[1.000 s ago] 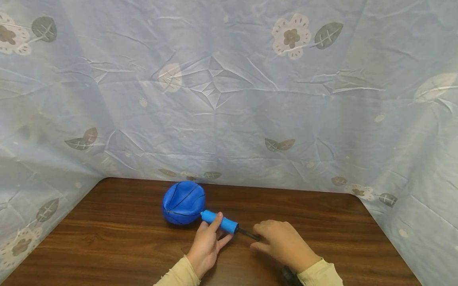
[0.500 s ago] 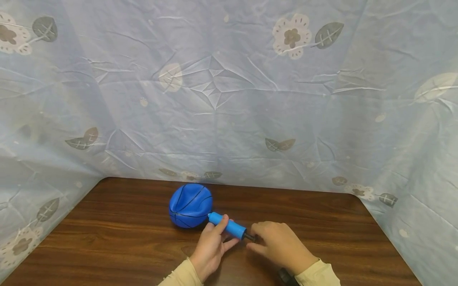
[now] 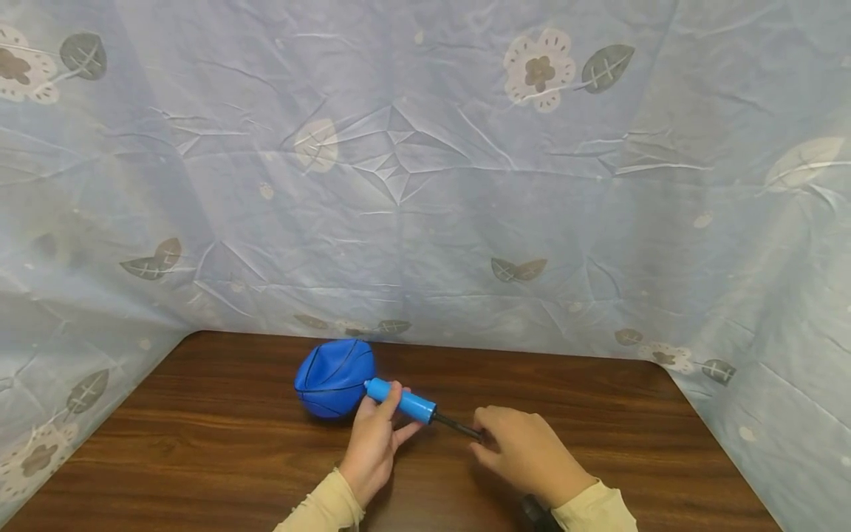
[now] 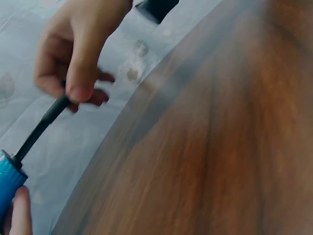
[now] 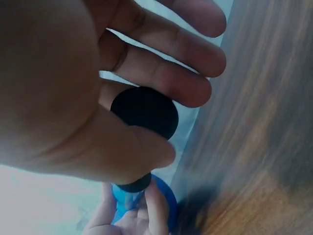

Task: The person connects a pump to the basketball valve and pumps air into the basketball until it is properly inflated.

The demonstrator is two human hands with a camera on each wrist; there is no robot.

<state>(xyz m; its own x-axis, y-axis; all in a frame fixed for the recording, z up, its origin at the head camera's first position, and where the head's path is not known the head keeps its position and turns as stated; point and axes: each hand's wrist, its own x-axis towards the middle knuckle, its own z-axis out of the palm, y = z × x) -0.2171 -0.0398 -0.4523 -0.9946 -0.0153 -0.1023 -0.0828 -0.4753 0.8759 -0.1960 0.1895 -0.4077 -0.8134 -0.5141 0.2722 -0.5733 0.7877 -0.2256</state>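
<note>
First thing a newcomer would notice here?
Probably the bright blue, dented ball near the far edge of the brown table, left of centre. Next, the blue pump to its right, nozzle at the ball, held by the left hand; the right hand grips its black handle, rod drawn out. Behind, pale floral cloth fills most of the head view.

My cylindrical blue plastic pump (image 3: 419, 407) looks glossy, the blue rubbery ball (image 3: 335, 377) smooth, the brown wood-grain counter (image 3: 199, 436) satiny.

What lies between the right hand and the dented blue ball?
The head view shows a blue cylindrical pump, its thin black rod, and the left hand.
</note>
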